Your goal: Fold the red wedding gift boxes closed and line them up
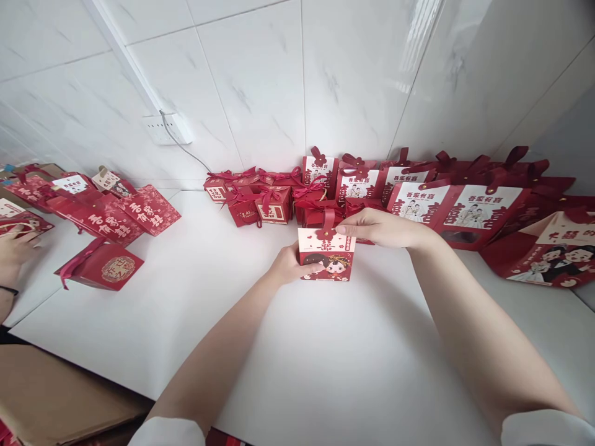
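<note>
In front of me a small red and cream gift box (326,246) stands upright on the white table, with two cartoon faces on its front and a red strap with a flower-shaped end over its top. My left hand (287,265) grips its left side, the thumb lying across the front. At the upper right corner, beside the strap, the fingers of my right hand (381,228) pinch the box's top edge; part of those fingers is hidden. Just behind it sit several small red boxes tied with ribbons (274,204).
Tall red gift boxes with straps (418,204) line the wall at right. A wider couple-print box (553,254) stands far right. At left lie several red boxes (151,210) and a ribboned box (105,263). Another person's hand (21,244) touches a box; a cardboard box (56,396) is below.
</note>
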{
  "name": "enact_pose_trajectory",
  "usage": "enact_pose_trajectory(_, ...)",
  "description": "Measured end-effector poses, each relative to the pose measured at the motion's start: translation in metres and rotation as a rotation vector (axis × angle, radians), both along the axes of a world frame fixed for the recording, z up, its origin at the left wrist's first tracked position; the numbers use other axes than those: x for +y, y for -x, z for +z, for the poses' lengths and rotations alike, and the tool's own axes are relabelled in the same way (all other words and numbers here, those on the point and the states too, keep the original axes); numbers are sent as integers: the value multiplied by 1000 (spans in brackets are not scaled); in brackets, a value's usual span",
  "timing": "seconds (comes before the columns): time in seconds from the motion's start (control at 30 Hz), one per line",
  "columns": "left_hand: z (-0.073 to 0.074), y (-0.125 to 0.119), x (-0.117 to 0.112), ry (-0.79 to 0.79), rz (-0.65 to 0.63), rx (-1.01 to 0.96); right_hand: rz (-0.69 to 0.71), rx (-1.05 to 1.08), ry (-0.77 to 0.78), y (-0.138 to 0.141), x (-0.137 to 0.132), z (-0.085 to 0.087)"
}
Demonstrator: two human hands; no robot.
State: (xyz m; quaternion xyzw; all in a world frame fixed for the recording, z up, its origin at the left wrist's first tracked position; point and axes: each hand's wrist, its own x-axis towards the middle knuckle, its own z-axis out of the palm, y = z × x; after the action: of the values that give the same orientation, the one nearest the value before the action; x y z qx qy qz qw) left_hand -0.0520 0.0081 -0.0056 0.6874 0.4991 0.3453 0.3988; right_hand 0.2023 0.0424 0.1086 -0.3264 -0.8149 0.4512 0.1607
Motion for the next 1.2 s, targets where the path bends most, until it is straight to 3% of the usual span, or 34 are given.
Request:
enact_pose_trajectory(0.27, 3, -3, -3, -60, 54, 85, -155, -32, -172, 9, -3, -5)
enact_pose_trajectory(0.43, 2, -2, -2, -59, 52, 87, -196, -43, -174, 13, -3, -4)
enact_pose_trajectory(0.6, 0, 0, -2, -70, 27, 32, -197, -53, -168, 14, -5, -2)
enact_pose_trajectory(0.9, -9, 6, -3, -352, 102, -114, -81, 8, -97, 16, -11, 1)
enact_pose_trajectory(1.2, -7, 6, -4, -397, 120, 93, -215, 234, -147, 29, -21, -2)
